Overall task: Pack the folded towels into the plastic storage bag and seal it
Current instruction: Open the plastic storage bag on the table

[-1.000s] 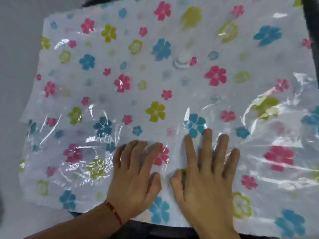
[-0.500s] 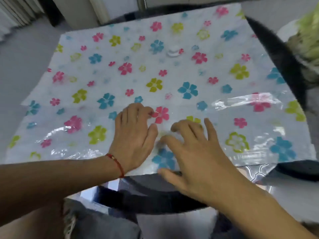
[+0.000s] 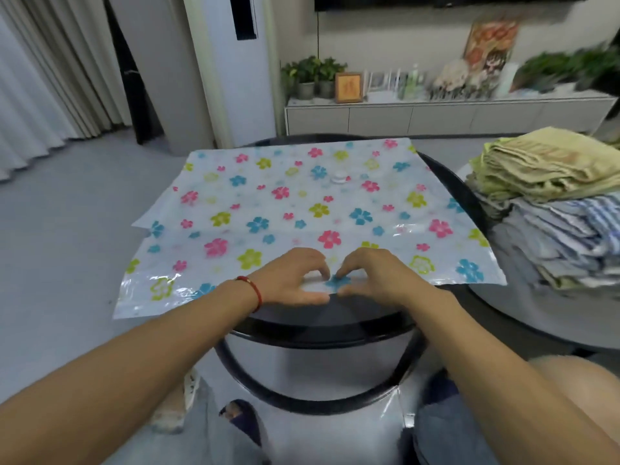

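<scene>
Glossy flower-printed plastic bag (image 3: pixel 302 209) lies flat; left hand (image 3: pixel 291 276) and right hand (image 3: pixel 372 275) pinch its near edge with curled fingers.

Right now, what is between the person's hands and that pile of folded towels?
In the head view, only the flowered plastic bag on the dark round table lies between the hands and the towel stack; no towel is in the bag yet.

No readable text, label, brand or number anywhere in view.
</scene>
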A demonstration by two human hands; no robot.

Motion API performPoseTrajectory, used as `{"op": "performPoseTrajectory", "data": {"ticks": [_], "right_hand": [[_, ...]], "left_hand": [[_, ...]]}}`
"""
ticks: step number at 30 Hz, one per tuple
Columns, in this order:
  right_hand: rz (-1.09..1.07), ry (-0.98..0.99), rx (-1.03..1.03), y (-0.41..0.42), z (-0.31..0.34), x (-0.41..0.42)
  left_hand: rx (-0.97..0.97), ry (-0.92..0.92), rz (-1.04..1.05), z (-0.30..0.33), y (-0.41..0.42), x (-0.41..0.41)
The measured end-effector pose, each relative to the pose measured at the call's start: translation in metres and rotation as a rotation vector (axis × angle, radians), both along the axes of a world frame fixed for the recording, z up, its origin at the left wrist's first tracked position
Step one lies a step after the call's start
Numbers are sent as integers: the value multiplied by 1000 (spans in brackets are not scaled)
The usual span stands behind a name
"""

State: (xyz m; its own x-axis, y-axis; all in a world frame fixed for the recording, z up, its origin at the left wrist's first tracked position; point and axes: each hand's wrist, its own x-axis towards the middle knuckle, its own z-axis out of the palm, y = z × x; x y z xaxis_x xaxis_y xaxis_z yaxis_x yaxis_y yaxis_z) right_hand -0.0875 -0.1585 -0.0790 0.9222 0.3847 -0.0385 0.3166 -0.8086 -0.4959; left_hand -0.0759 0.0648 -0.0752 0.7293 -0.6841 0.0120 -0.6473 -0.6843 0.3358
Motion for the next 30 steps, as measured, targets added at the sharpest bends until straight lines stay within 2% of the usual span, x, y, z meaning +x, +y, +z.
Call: {"op": "performPoseTrajectory", "data": {"ticks": [7, 17, 23, 27, 30], "right_hand": [[-19, 62, 37, -5, -4, 17], [-19, 118, 104, -20, -5, 38], [-41, 33, 104, -20, -8, 25], [-24, -99, 36, -16, -12, 15], [-72, -97, 0, -11, -12, 15]], "left_hand": [[51, 99, -8, 11, 3, 27], [66, -3, -72, -1, 0, 58], [87, -6, -93, -1, -3, 62], [-14, -15, -69, -5, -5, 60], [-36, 12, -51, -2, -7, 60]]}}
